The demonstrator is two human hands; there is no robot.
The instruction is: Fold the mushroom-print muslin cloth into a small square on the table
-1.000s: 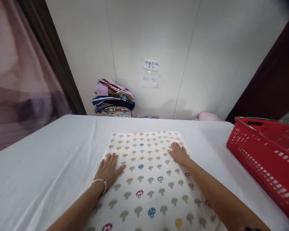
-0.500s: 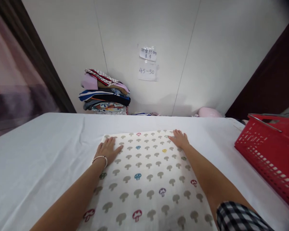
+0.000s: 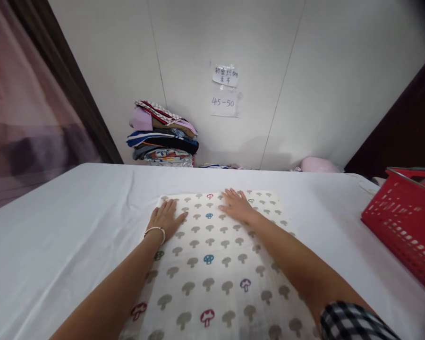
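A white cloth (image 3: 212, 274) printed with grey and coloured mushrooms lies spread in front of me, its near end running out of view at the bottom. My left hand (image 3: 165, 219), with a pale bracelet at the wrist, rests flat on the cloth's far left corner area, fingers apart. Near the middle of the far edge, my right hand (image 3: 236, 206) presses on the cloth with its fingers spread. Neither hand grips anything. My forearms cover parts of both side edges.
The cloth lies on a table under a white cover (image 3: 74, 226). A red plastic basket (image 3: 400, 217) with a metal handle stands at the right. Behind the table are a stack of folded fabrics (image 3: 166, 134), a pink item (image 3: 318, 164) and wall papers (image 3: 225, 103). A curtain (image 3: 38, 108) hangs left.
My right hand has slid left across the cloth, from its far right corner to near the middle of the far edge. My left hand stays at the left side. The view has shifted slightly.
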